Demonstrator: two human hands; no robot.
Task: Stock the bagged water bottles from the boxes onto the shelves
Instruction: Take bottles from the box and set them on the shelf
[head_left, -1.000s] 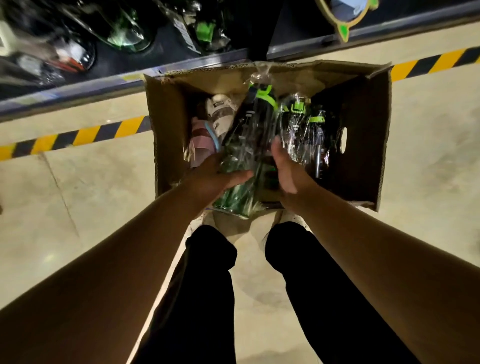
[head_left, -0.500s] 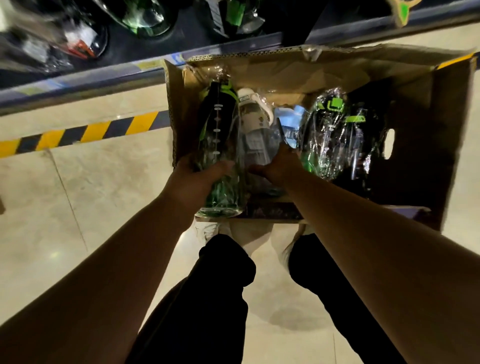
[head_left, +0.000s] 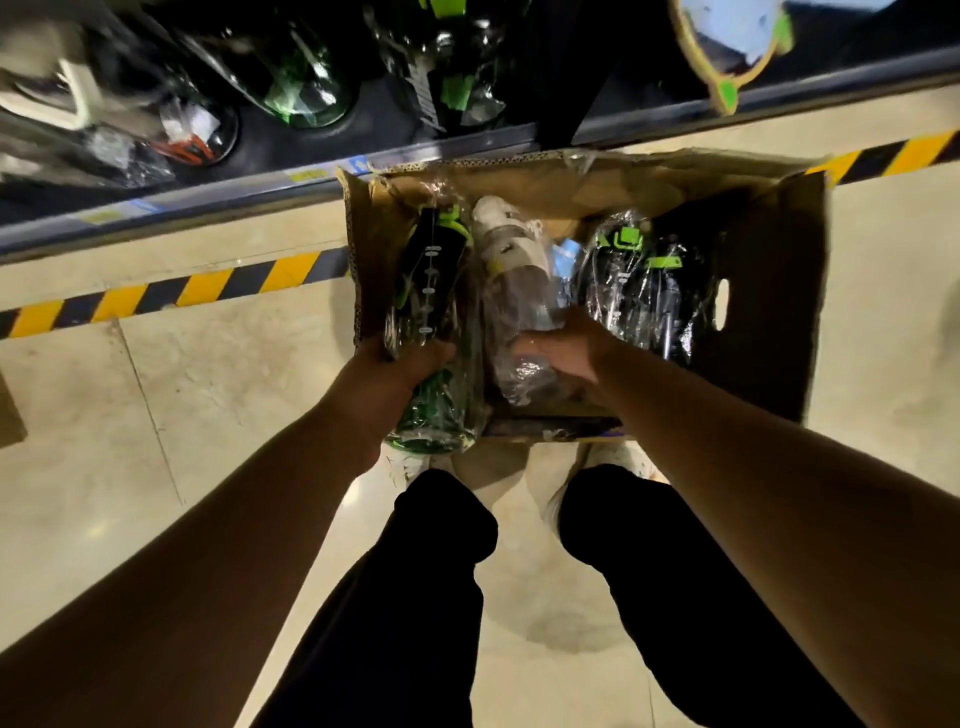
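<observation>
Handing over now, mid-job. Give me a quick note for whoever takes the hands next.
Left hand grips the green bagged bottle, partly past the near edge of the box.
Right hand grips the white-capped bagged bottle inside the box.
More green-lidded bottles sit at its right side.
Stocked bottles lie on the shelf.
Left: carry both held bottles to the shelf, then the rest.

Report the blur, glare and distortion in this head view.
Head view: shelf goods at top left are motion-smeared; bag wrap on the green-capped bottles in the box throws bright glints; both forearms swell toward the lower corners, a wide-lens stretch, and lie in dim light; the floor shows a soft lamp reflection.
</observation>
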